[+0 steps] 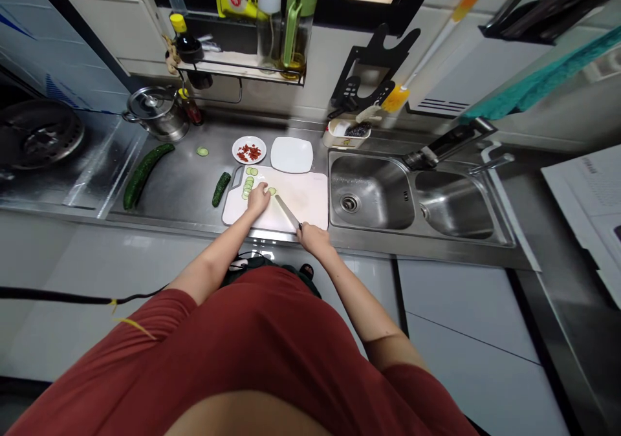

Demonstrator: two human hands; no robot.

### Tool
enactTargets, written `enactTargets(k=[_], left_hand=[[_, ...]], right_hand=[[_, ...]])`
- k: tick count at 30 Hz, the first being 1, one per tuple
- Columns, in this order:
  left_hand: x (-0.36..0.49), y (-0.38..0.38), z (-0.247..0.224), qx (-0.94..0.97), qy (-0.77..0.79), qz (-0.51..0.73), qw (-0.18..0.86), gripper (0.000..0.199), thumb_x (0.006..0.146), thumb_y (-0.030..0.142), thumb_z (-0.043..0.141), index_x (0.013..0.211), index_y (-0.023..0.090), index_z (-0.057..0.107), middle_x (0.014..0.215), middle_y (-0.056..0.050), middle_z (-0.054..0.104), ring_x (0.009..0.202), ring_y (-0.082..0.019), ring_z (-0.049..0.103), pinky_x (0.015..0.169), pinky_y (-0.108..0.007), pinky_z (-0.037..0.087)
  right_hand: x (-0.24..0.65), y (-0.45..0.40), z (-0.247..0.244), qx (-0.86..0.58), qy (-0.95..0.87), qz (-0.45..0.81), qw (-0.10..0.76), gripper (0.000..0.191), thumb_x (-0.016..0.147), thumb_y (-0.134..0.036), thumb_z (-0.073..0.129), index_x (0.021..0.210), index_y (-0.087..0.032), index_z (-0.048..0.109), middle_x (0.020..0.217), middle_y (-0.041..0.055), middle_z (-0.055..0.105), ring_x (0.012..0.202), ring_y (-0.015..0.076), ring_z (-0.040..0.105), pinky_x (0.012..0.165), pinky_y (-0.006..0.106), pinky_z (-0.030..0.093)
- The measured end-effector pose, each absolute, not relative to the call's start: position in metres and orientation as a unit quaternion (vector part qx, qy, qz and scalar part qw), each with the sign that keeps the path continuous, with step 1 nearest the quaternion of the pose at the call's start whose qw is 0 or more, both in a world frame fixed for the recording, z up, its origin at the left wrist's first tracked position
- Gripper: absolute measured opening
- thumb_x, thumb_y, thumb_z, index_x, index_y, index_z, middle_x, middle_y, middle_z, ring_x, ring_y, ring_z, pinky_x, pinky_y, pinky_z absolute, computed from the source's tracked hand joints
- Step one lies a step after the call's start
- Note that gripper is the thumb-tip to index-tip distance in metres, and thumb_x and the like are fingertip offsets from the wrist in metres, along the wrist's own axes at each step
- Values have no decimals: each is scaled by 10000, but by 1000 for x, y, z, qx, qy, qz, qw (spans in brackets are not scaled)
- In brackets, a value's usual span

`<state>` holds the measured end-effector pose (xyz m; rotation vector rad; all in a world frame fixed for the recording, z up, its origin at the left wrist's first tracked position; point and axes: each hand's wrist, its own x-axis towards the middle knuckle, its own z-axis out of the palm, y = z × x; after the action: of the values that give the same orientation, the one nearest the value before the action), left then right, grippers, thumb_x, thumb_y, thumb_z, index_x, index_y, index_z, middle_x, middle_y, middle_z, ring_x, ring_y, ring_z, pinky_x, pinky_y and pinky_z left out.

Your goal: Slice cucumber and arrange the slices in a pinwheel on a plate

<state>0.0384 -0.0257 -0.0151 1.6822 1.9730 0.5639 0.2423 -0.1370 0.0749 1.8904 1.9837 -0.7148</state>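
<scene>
The right hand (313, 239) is closed around the handle of a knife (287, 211), its blade angled far and left toward the other hand. The left hand (259, 198) is curled down on a white cutting board (305, 198); whatever lies beneath its fingers is hidden, so its grip cannot be told. A bit of cucumber (272, 191) shows just beyond them. Pale green cucumber slices (248, 183) lie in an overlapping row on the board's left side, with dark skin at their rims and seeded centres. Left of the board, a short cucumber piece (220, 189) lies on the steel table (179, 187). Further left lies a whole, long, dark green cucumber (145, 176), its skin bumpy, and a lone slice (202, 152) sits far of it.
</scene>
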Motion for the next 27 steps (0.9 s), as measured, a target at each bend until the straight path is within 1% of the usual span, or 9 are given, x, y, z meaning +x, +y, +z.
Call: enactTargets(k=[3, 6, 11, 16, 21, 24, 27], left_hand=[[40, -27, -14, 624, 719, 193, 238, 371, 863, 261, 490, 1216, 198, 584, 975, -87, 699, 948, -246, 632, 850, -317, 440], [42, -29, -14, 636, 717, 177, 223, 383, 873, 270, 480, 1233, 192, 583, 1049, -107, 679, 1001, -252, 615, 887, -330, 437], [46, -30, -13, 655, 713, 150, 203, 382, 880, 276, 471, 1236, 205, 587, 1129, -126, 634, 1062, -259, 584, 932, -344, 425], [47, -29, -10, 658, 711, 146, 203, 337, 869, 257, 485, 1180, 194, 601, 1124, -134, 620, 1063, -264, 575, 929, -348, 420], [47, -26, -8, 650, 715, 149, 211, 258, 841, 219, 521, 1084, 202, 605, 1033, -113, 628, 1007, -249, 580, 878, -332, 424], [46, -22, -6, 638, 719, 163, 223, 219, 813, 204, 560, 1028, 208, 600, 1014, -95, 624, 970, -232, 581, 843, -318, 425], [47, -21, -2, 624, 725, 187, 223, 121, 815, 251, 584, 927, 211, 605, 992, -80, 629, 926, -216, 584, 799, -307, 426]], right_hand=[[253, -136, 78, 667, 688, -254, 134, 405, 975, -438, 367, 1172, -167, 594, 1135, 152, 667, 1078, 249, 621, 876, 323, 432], [265, -135, 77, 703, 656, -251, 109, 457, 985, -481, 316, 1184, -169, 585, 1132, 152, 665, 1086, 250, 614, 872, 319, 430], [272, -132, 65, 750, 611, -237, 88, 460, 980, -481, 332, 1172, -155, 595, 1119, 159, 663, 1080, 256, 614, 864, 316, 436], [272, -128, 54, 768, 590, -239, 72, 489, 970, -491, 351, 1169, -127, 610, 1131, 183, 656, 1084, 267, 613, 864, 322, 443], [270, -125, 54, 770, 589, -238, 66, 488, 966, -490, 368, 1173, -125, 616, 1124, 179, 661, 1085, 266, 614, 877, 317, 443], [270, -123, 53, 768, 591, -237, 66, 492, 965, -495, 360, 1171, -130, 618, 1124, 177, 661, 1083, 270, 614, 876, 324, 445], [269, -121, 51, 770, 586, -243, 68, 492, 967, -495, 352, 1184, -138, 613, 1139, 177, 656, 1098, 266, 607, 888, 329, 440]])
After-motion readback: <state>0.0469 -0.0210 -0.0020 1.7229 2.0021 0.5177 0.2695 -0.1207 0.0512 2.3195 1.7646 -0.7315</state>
